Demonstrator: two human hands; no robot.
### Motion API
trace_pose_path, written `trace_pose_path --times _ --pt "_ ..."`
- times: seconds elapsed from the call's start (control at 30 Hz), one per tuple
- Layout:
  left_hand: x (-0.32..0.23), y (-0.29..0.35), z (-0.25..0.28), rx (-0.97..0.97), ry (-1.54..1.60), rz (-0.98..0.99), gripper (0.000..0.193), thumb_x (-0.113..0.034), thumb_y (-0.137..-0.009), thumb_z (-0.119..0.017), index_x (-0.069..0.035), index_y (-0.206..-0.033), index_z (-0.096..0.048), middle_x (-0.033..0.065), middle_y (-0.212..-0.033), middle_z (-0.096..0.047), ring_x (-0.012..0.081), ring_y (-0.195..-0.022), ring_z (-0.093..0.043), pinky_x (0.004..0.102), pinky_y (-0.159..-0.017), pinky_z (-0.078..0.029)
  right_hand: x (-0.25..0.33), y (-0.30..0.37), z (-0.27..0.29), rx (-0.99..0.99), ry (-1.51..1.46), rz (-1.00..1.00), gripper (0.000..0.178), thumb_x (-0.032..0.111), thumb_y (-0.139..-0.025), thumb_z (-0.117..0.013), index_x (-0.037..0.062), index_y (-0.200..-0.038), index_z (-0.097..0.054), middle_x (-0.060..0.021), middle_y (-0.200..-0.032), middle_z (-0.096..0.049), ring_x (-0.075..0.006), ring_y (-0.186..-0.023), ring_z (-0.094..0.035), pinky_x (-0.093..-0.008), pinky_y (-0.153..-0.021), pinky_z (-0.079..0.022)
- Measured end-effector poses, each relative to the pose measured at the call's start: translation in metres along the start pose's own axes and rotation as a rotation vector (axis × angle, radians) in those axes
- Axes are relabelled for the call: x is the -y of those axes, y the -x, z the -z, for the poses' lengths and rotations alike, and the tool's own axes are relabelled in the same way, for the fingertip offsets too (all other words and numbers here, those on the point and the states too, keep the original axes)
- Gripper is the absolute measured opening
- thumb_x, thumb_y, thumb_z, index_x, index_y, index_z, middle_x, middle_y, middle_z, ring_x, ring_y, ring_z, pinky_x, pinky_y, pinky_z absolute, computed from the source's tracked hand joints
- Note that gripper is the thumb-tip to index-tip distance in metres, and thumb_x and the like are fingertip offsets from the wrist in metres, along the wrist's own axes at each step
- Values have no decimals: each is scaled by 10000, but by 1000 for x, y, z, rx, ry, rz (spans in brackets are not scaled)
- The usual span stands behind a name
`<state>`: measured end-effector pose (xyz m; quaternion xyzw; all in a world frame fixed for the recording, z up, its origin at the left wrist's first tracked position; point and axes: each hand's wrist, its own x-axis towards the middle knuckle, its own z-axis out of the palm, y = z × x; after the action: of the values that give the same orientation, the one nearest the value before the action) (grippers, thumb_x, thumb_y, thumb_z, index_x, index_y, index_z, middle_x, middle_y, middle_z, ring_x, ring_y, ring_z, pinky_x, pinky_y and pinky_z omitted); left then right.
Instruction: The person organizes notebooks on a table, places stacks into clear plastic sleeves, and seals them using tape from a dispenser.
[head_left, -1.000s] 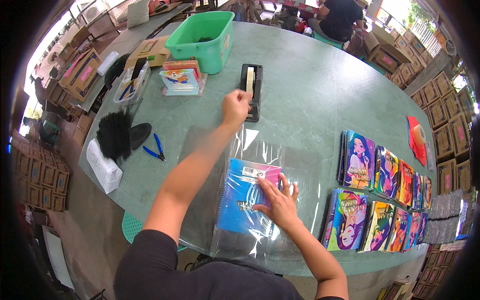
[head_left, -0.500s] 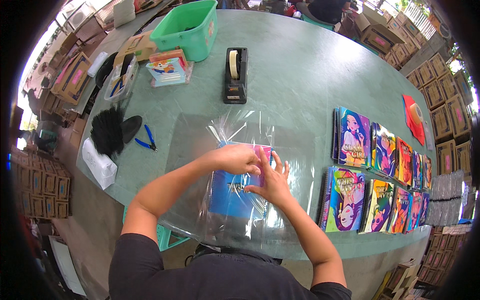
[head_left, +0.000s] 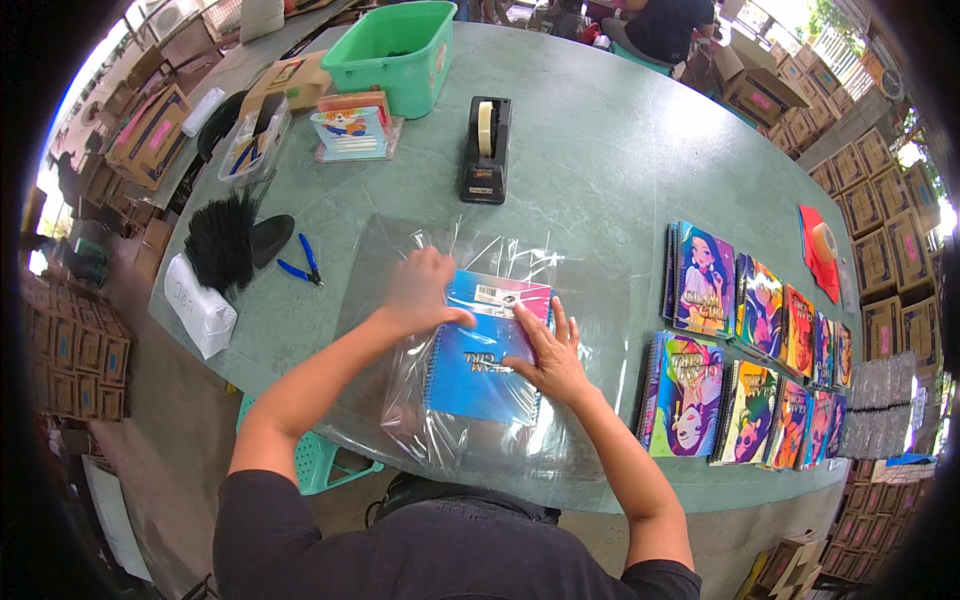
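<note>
L hand [head_left: 418, 290] at upper L edge of blue-and-pink spiral notebook [head_left: 470, 385], motion-blurred; thumb sticks out R over the cover, other fingers look part bent, can't tell if they grip any film. R hand [head_left: 555, 358] open, fingers spread, laid on R side of same notebook, no grasp seen. Notebook lies flat on the surface [head_left: 600, 130] in front of the person, coil on L side, white label [head_left: 492, 296] nr top edge, clear film [head_left: 405, 425] over & around it, creased, w/ glare. Beyond the film: blk tape dispenser [head_left: 485, 165], roll of pale tape in it. To L: blue-handled cutters [head_left: 312, 264], then blk bristly item [head_left: 218, 245] & white packet [head_left: 200, 310] nr the edge. Farther up L: clear plastic box [head_left: 238, 170] w/ tools, small pack w/ cartoon pic [head_left: 350, 135], green tub [head_left: 430, 80]. To R: two rows of colourful spiral notebooks, far row [head_left: 708, 275] & near row [head_left: 690, 400], overlapping along each row. Past them, red sheet [head_left: 812, 265] w/ tape roll [head_left: 824, 243] on it. Off the surface: green stool [head_left: 315, 462] below L forearm, cartons [head_left: 905, 250] stacked far R, another person [head_left: 668, 28] seated at top, dark top.
</note>
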<state>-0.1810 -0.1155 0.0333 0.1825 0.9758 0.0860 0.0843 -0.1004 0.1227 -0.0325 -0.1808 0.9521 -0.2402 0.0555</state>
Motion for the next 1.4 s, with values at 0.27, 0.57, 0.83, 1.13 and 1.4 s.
trace_pose_path --times 0.27,0.57,0.83,1.13,1.4 --pt "173 104 -73 -430 -31 -43 475 -358 -806 -611 -104 -1203 -549 121 -1249 -491 314 -1179 -429 443 -963 -328 34 -9 19 -45 295 107 585 410 -892 -483 98 -1378 -386 -112 -1495 -218 -351 -1402 -68 -569 -1101 -67" --pt "239 66 -63 -518 -105 184 99 -120 -823 -568 -64 -904 -574 74 -948 -613 271 -895 -530 408 -814 -395 178 -89 -107 322 283 313 666 400 -886 -503 28 -1398 -294 -162 -1452 -296 -379 -1373 -189 -538 -1100 -173" --pt "129 25 -26 -751 -2 -8 83 -145 -830 -576 -69 -847 -605 75 -803 -615 268 -800 -540 391 -743 -438 234 -105 -154 284 153 365 618 441 -898 -464 65 -1378 -366 -153 -1469 -272 -410 -1377 -149 -585 -1090 -137" --pt "65 27 -74 -433 484 -25 476 -465 -883 -522 -4 -920 -635 159 -878 -563 313 -909 -514 405 -814 -432 133 -11 24 72 -543 -54 429 339 -861 -590 63 -1188 -560 -191 -1182 -558 -301 -1067 -546 -403 -861 -461" --pt "-25 48 -74 -548 1408 90 695 -478 -804 -673 -15 -1260 -427 185 -1108 -534 239 -1008 -536 365 -871 -442 48 14 -16 -496 -1032 -441 702 345 -797 -704 -16 -1301 -375 -143 -1241 -472 -231 -1125 -486 -353 -966 -375"
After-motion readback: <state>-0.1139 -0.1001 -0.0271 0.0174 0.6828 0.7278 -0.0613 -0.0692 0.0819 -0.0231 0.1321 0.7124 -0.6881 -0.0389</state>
